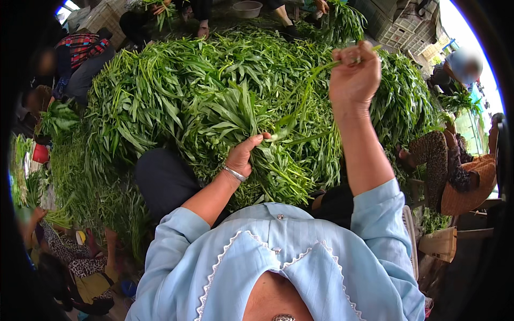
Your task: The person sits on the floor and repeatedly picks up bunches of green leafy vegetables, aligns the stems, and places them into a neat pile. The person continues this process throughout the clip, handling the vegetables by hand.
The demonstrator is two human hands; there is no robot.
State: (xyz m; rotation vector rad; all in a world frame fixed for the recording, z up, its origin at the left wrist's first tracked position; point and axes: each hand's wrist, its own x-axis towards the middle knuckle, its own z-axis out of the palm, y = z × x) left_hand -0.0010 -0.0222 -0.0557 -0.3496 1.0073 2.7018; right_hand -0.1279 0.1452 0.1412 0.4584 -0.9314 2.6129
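My left hand (pixel 242 154) grips a bunch of leafy greens (pixel 233 116), probably water spinach. Its leaves fan out beyond my thumb, and the cut stems (pixel 291 176) point back towards my lap on the right. Raised higher at the right, my right hand (pixel 356 66) pinches a long thin green stem (pixel 307 90) by one end. That stem hangs down towards the bunch, and its lower part is blurred. Under both hands spreads a large heap of the same greens (pixel 160 86).
Other people sit around the heap, including a person in red plaid (pixel 82 50) and one with a woven hat (pixel 468 186). Plastic crates (pixel 401 30) stand at the far right. A grey basin (pixel 247 9) lies at the back, and a red container (pixel 40 153) at the left.
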